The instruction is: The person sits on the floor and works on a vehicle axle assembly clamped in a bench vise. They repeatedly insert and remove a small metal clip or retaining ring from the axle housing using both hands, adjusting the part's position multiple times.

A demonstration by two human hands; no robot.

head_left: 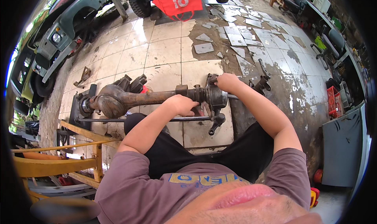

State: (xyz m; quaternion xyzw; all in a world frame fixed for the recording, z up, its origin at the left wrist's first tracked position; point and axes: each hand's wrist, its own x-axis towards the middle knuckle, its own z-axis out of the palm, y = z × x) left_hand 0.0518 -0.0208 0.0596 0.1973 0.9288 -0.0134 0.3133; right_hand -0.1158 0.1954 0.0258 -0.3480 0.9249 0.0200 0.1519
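A rusty vehicle axle (141,98) lies across the tiled floor in front of me, its rounded differential housing (112,102) at the left and a steering knuckle (214,96) at the right. My left hand (182,104) is closed around the axle tube just left of the knuckle. My right hand (227,82) grips the top of the knuckle. A thin steel rod (118,120) runs below the axle toward a dark arm (216,124). I am crouched close over it, knees in black trousers.
A yellow metal frame (59,161) stands at my lower left. A dismantled green vehicle (59,31) is at the upper left, a red bag (177,2) hangs at the top. Broken tiles (235,39) litter the floor beyond. A grey cabinet (345,145) and red crate (333,102) are at the right.
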